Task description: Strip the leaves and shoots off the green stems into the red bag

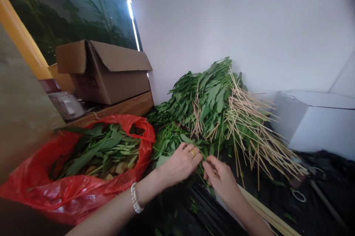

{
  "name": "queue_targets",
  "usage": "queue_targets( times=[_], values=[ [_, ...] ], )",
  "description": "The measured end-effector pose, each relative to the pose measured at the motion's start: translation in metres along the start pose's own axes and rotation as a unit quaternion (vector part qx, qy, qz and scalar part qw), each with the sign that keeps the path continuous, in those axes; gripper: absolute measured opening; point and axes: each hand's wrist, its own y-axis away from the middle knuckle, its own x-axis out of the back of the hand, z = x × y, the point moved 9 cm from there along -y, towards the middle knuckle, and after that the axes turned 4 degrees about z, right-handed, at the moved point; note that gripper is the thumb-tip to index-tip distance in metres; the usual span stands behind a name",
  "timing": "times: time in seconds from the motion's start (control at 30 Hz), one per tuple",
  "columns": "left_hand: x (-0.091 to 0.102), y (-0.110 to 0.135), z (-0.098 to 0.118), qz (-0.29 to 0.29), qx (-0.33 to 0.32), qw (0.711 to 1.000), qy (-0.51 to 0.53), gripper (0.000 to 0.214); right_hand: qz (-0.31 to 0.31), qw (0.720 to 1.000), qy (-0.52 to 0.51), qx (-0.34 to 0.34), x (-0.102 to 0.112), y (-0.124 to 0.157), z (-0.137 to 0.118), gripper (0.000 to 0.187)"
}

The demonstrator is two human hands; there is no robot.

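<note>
Close together at the lower middle are my two hands, both with bent fingers. My left hand [181, 164], wearing gold rings, pinches a leafy green stem [204, 153] near its fingertips. Just right of it, my right hand [222, 177] has thumb and forefinger closed on the same greens. Loose leafy greens [166, 140] lie behind my left hand. Beyond them rises a heap of leafy greens [213, 95] threaded on thin bamboo skewers [249, 117], whose bare ends point right and toward me. A bundle of bare bamboo skewers [260, 208] lies beneath my right forearm.
A red plastic bag [144, 143] at left holds leaves and pale round pieces. Behind it, an open cardboard box [119, 84] stands on a wooden ledge beside a white mug [66, 104]. A white box [321, 121] stands at right. Black plastic [205, 206] covers the work surface.
</note>
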Motion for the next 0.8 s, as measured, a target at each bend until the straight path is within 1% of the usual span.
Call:
queue_targets(
  times=[0.07,0.13,0.2,0.3,0.4,0.47,0.5,0.53,0.6,0.63,0.67,0.7,0.73,0.8],
  values=[
    [-0.004,-0.001,0.001,0.002,-0.007,1.000,-0.004,0.008,-0.009,1.000,-0.021,-0.013,-0.002,0.000,0.001,0.029],
    [-0.005,-0.003,0.001,0.008,-0.007,1.000,0.000,0.011,-0.021,0.998,-0.052,-0.026,-0.005,0.000,0.001,0.031],
    [-0.005,-0.004,-0.001,0.018,0.001,1.000,0.018,0.015,-0.028,0.994,-0.094,-0.040,-0.008,0.000,0.001,0.035],
    [-0.002,-0.007,-0.005,0.036,0.027,0.997,0.063,0.014,-0.036,0.986,-0.156,-0.053,-0.009,-0.001,-0.001,0.039],
    [0.002,-0.010,-0.012,0.068,0.073,0.984,0.145,0.014,-0.051,0.974,-0.214,-0.057,-0.010,-0.003,-0.004,0.039],
    [0.001,-0.010,-0.019,0.093,0.122,0.957,0.248,0.018,-0.065,0.963,-0.256,-0.061,-0.012,-0.003,-0.006,0.037],
    [-0.002,-0.009,-0.022,0.101,0.151,0.933,0.310,0.019,-0.069,0.956,-0.277,-0.063,-0.013,-0.003,-0.007,0.035],
    [-0.007,-0.007,-0.025,0.106,0.181,0.904,0.373,0.020,-0.071,0.950,-0.297,-0.066,-0.015,-0.003,-0.008,0.033],
    [-0.020,-0.004,-0.029,0.101,0.234,0.832,0.493,0.020,-0.070,0.938,-0.330,-0.072,-0.018,-0.003,-0.009,0.030],
    [-0.026,-0.001,-0.032,0.096,0.255,0.791,0.547,0.020,-0.070,0.934,-0.343,-0.075,-0.020,-0.003,-0.009,0.029],
    [-0.031,0.002,-0.037,0.100,0.280,0.744,0.599,0.022,-0.072,0.930,-0.352,-0.082,-0.021,-0.002,-0.008,0.029],
    [-0.034,0.006,-0.047,0.114,0.308,0.691,0.644,0.024,-0.074,0.926,-0.358,-0.091,-0.023,-0.002,-0.007,0.029],
    [-0.035,0.012,-0.060,0.143,0.339,0.634,0.680,0.027,-0.074,0.924,-0.362,-0.102,-0.023,-0.001,-0.004,0.030],
    [-0.028,0.030,-0.094,0.228,0.406,0.522,0.715,0.031,-0.065,0.922,-0.361,-0.125,-0.021,-0.001,0.001,0.032]
  ],
)
